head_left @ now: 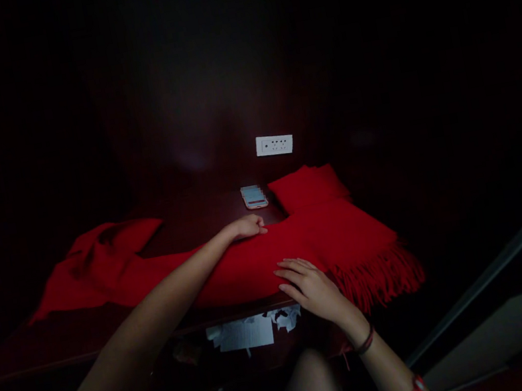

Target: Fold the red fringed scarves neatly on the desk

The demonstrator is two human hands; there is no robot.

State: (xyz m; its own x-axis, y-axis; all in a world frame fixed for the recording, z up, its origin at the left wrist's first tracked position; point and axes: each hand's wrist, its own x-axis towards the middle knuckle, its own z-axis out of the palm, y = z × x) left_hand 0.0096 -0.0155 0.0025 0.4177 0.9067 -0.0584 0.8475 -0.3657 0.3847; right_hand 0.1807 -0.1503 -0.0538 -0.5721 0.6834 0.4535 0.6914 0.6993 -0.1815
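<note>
The left hand (249,226) is curled up at the far edge of the red scarf (249,272); I cannot tell if it pinches the cloth. The right hand (310,284) is open, palm down, fingers a little apart, on the scarf's near side. The scarf lies under and around both hands, with its fringe (381,275) to the right of the right hand. Just past the left hand is a phone (254,197) on the table (190,225), and past that a socket (274,144). Papers (247,332) sit below the hands. The left arm hides some scarf. The phone's screen is blurry, and the sides are too dark.
</note>
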